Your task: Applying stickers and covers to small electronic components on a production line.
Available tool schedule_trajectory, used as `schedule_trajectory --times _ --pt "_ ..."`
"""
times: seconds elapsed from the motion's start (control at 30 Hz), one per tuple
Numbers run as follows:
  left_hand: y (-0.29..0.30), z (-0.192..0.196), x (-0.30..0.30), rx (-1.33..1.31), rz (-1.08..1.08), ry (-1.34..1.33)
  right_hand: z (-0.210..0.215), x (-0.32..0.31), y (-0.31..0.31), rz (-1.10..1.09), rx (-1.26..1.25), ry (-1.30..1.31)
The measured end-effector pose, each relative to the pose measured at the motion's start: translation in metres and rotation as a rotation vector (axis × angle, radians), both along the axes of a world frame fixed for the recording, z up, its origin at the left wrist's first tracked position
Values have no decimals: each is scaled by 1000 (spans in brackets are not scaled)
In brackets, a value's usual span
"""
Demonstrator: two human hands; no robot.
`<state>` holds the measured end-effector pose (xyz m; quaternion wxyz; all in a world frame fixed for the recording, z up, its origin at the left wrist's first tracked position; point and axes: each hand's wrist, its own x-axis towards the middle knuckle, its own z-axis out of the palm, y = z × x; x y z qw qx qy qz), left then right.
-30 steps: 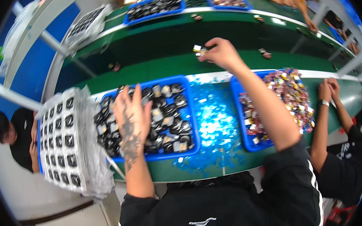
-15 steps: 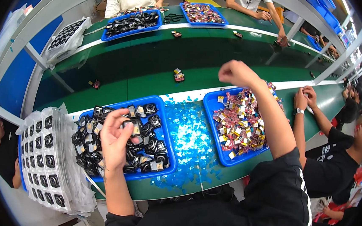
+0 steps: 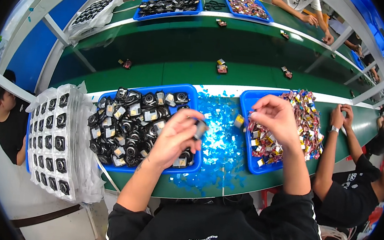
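While the left hand (image 3: 172, 136) grasps a black unit (image 3: 200, 130) over the left edge of the blue film heap (image 3: 218, 156) on the desk (image 3: 252, 184), the right hand (image 3: 278, 120) hangs to the heap's right, fingertips bunched beside a yellow part (image 3: 239, 120). Thumb and fingers take the unit by its sides, probably to leave its face uncovered. Left of the heap sits a black-unit tray (image 3: 197, 95), right of it a loose-parts tray (image 3: 267, 169), presumably so each hand has its own supply near. Blur hides whether the right grip pinches the yellow part; the left fingers mask some of the unit, and the right forearm covers some loose parts.
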<state>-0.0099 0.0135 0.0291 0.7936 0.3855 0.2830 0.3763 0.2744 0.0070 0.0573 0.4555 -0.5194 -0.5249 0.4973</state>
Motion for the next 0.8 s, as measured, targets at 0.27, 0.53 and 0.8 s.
schedule_trajectory --times 0.27,0.53,0.8 --pt "-14 -10 25 690 40 415 -13 -69 -26 109 -63 220" --pt "-17 -18 18 632 117 395 -15 -81 -26 63 41 83" --pt "-16 -18 14 586 125 451 -14 -91 -24 42 636 -551"
